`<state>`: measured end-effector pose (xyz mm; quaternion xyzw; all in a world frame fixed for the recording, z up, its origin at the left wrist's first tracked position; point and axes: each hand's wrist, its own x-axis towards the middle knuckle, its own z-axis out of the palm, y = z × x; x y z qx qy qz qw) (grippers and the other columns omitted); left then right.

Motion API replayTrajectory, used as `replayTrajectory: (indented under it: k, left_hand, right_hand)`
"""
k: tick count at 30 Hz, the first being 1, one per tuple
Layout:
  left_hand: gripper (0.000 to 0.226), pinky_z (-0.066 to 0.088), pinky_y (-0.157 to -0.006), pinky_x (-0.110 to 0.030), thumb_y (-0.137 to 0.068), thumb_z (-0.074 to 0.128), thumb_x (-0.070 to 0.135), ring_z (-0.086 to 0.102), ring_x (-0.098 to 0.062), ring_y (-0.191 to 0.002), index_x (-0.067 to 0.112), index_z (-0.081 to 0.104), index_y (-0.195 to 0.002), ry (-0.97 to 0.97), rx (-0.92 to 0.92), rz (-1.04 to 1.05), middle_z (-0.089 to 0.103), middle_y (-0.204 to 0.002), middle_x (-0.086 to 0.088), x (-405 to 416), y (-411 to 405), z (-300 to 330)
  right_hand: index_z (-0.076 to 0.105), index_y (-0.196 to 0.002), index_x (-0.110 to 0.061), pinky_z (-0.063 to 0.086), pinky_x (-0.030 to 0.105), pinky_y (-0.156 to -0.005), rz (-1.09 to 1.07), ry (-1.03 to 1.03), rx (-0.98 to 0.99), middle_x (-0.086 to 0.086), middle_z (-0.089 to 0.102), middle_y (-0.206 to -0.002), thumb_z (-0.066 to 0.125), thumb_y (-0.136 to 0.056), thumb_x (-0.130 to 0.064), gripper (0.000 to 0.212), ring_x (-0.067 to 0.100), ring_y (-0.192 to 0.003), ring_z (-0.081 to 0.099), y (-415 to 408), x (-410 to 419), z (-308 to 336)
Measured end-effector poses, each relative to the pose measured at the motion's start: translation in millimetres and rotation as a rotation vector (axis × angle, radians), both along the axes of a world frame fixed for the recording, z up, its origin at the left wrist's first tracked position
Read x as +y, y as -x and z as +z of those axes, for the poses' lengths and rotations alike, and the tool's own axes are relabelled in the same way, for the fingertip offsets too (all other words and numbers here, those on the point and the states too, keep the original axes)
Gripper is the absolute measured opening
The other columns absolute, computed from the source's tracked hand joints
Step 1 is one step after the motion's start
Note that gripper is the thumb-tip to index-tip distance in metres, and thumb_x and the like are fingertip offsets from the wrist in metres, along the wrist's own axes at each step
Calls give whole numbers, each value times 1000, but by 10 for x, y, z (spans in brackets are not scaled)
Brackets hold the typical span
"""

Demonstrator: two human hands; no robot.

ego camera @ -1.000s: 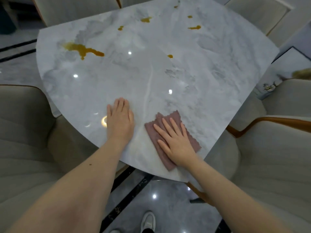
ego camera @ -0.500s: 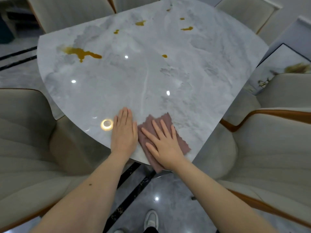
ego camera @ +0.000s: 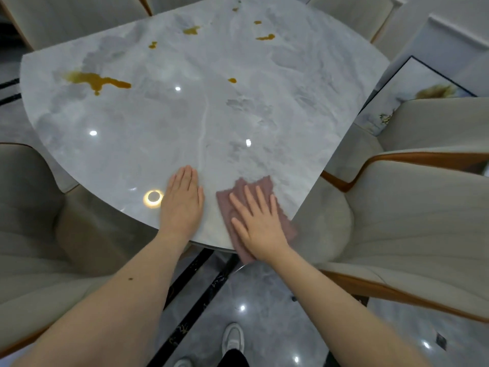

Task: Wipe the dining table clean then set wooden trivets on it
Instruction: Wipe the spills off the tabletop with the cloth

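Bracing the body at the near rim of the dining table [ego camera: 264, 75], the left hand [ego camera: 182, 205] lies flat on bare marble with straight, closed fingers and holds nothing; its role appears to be support while the other arm works. Just right of it, apart from it by a strip of tabletop, the right hand [ego camera: 260, 221] presses flat with spread fingers on the mauve cloth [ego camera: 252, 188], which is pinned under the palm, not pinched, and overhangs the table's near edge. This flat press probably spreads force for wiping. Amber spills [ego camera: 99, 82] lie across the table's far half, the largest at far left, well apart from the cloth, so wiping seems barely begun. No wooden trivets are in view. Padded chairs [ego camera: 410, 207] flank the table on a glossy tiled floor [ego camera: 264, 292].
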<state>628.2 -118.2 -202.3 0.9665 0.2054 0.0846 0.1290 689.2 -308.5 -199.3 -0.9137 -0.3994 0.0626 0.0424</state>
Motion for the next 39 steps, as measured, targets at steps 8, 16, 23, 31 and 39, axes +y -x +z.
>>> replayTrajectory:
  k: [8,16,23,31,39]
  left_hand:
    - [51,5,-120,-30,-104,18,25,19,-22,-145,-2,26,-146,39,-23,106,24,-155,-14,21,50,-63]
    - [50,8,-120,-35,-102,24,24,23,-24,-144,0,30,-147,67,-74,175,29,-153,-13,51,48,-96]
    - [54,2,-120,-38,-101,31,25,13,-26,-146,4,22,-150,46,-60,345,19,-157,-13,385,178,-9]
    - [48,11,-119,-40,-98,39,18,25,-29,-142,-1,37,-142,65,-103,373,34,-150,-17,548,164,-113]
    - [46,7,-120,-37,-101,32,19,22,-25,-144,2,36,-144,79,-141,363,32,-152,-14,569,182,-107]
  right_hand:
    - [2,-151,-36,-9,45,-118,-15,55,11,-3,-4,-161,-1,-93,-60,63,22,-149,-7,-677,-312,65]
    - [10,-152,-38,-10,55,-116,-73,6,34,4,-2,-162,6,-92,-56,62,26,-148,-8,-429,651,-4]
    - [7,-149,-45,-11,47,-118,64,4,47,-5,-1,-161,9,-93,-60,58,21,-148,-9,-626,251,56]
    - [9,-151,-40,-10,56,-115,-186,-3,76,3,-5,-162,26,-101,-48,54,28,-148,-8,-849,1382,-3]
    - [20,-151,-34,-5,50,-118,177,-114,33,1,11,-161,11,-93,-52,61,23,-149,2,-71,1365,-50]
